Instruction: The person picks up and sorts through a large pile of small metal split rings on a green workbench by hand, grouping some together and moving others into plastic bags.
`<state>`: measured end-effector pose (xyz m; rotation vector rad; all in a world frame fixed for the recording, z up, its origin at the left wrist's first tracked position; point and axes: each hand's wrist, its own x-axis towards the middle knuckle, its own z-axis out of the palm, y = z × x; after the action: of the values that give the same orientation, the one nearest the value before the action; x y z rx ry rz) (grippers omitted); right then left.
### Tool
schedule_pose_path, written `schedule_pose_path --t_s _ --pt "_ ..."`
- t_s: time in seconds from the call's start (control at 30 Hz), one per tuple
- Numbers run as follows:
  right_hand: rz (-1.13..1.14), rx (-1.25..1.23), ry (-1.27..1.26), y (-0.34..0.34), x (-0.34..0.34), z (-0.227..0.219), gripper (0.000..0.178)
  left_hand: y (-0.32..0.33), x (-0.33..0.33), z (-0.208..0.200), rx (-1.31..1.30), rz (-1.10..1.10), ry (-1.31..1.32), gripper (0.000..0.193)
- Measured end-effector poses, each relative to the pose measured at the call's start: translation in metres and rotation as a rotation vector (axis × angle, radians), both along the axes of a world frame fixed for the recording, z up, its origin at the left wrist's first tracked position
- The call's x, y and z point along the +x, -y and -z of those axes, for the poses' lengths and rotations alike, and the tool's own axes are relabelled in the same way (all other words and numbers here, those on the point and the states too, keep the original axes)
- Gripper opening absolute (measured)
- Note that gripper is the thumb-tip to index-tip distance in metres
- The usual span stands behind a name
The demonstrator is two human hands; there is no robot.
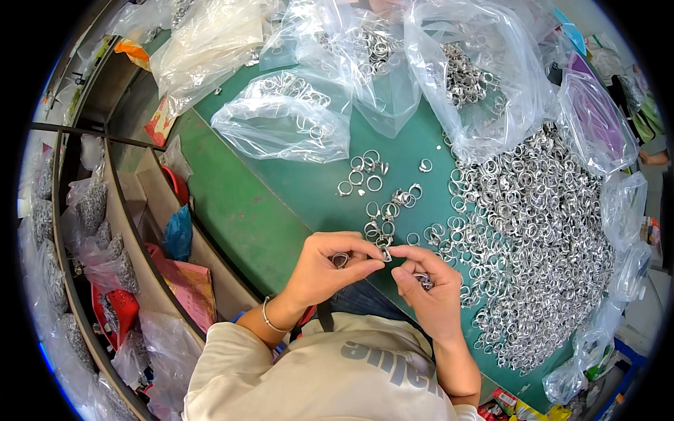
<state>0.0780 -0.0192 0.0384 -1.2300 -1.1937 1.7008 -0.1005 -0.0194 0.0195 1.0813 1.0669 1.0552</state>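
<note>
My left hand (330, 266) pinches a small silver ring (386, 255) between thumb and forefinger. Another ring (340, 260) shows inside its curled fingers. The forefinger of my right hand (437, 288) reaches to the pinched ring and seems to touch it. Several rings (423, 280) are held in that hand's curled fingers, partly hidden. Just beyond my fingertips lies a loose cluster of rings (380, 219) on the green table (281, 196). To the right spreads a big heap of silver rings (533, 259).
Clear plastic bags with rings stand along the far side: a flat bag (281, 119), and a larger bag (484, 77). A purple bag (597, 116) lies at the far right. On the left, shelves (140, 238) hold bagged rings and a red bin (116, 312).
</note>
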Motion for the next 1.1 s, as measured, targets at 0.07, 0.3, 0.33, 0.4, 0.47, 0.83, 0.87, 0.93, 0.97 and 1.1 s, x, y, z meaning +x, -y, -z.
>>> schedule_pose_path --t_s 0.07,0.3,0.33,0.4,0.47,0.83,0.87,0.93,0.97,1.1 --pt "0.003 0.002 0.004 0.001 0.000 0.000 0.025 0.000 0.000 0.000 0.032 0.002 -0.022 0.010" --pt "0.019 -0.036 -0.014 0.002 -0.003 0.000 0.019 0.002 0.002 -0.003 0.046 -0.005 -0.062 0.010" --pt "0.020 -0.083 -0.033 0.002 -0.003 -0.001 0.018 0.002 0.002 -0.003 0.050 -0.008 -0.066 0.010" --pt "0.078 -0.273 -0.411 0.000 0.003 0.007 0.023 0.002 0.002 -0.002 0.061 -0.007 -0.080 0.010" --pt "0.153 -0.422 -0.633 -0.002 0.004 0.010 0.029 0.002 0.002 -0.001 0.054 -0.017 -0.074 0.010" --pt "0.164 -0.494 -0.928 0.001 0.006 0.012 0.050 0.005 0.004 0.003 -0.037 -0.111 -0.045 0.009" --pt "0.150 -0.487 -0.939 0.002 0.007 0.012 0.051 0.004 0.004 0.003 -0.034 -0.113 -0.045 0.009" --pt "0.128 -0.529 -0.947 0.001 0.008 0.010 0.051 0.004 0.004 0.003 -0.027 -0.118 -0.046 0.009" --pt "0.115 -0.551 -0.951 0.001 0.009 0.010 0.051 0.005 0.005 0.003 -0.030 -0.119 -0.035 0.009" --pt "0.126 -0.595 -0.967 0.002 0.010 0.011 0.051 0.005 0.004 0.005 -0.032 -0.115 -0.021 0.010"
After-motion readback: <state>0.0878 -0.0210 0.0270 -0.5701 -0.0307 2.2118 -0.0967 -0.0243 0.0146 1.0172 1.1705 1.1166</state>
